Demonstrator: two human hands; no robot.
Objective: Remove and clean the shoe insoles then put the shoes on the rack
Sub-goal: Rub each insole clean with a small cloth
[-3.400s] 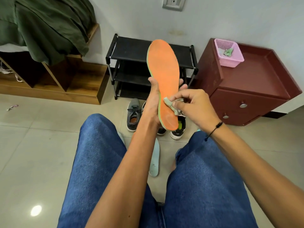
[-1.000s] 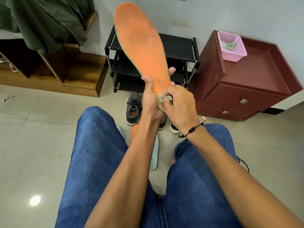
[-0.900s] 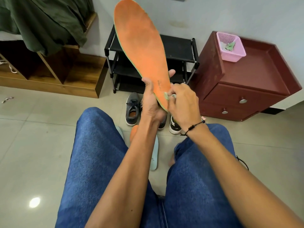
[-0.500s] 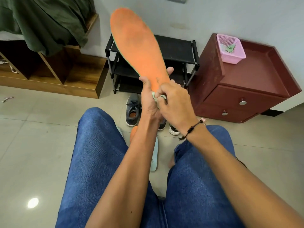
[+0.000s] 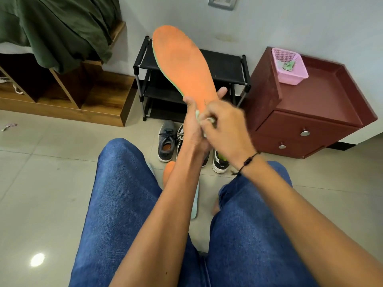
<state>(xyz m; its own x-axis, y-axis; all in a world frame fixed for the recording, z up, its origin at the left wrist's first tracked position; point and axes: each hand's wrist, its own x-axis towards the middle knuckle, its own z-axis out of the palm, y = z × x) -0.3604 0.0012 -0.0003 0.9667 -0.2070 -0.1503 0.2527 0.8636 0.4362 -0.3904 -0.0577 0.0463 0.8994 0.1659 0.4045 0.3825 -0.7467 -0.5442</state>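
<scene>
Head view: left hand [image 5: 193, 125] fingers curled round heel of long orange foam insole [image 5: 182, 63]; right hand [image 5: 224, 127] fingers pinch small pale cloth [image 5: 199, 117] against it.

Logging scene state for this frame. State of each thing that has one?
orange insole: held up, heel gripped by left hand
wipe: pinched in right hand, against the insole heel
grey shoe: on floor, orange insole inside
shoe rack: visible shelves bare
drawers: closed
pink basket: crumpled scrap inside
</scene>
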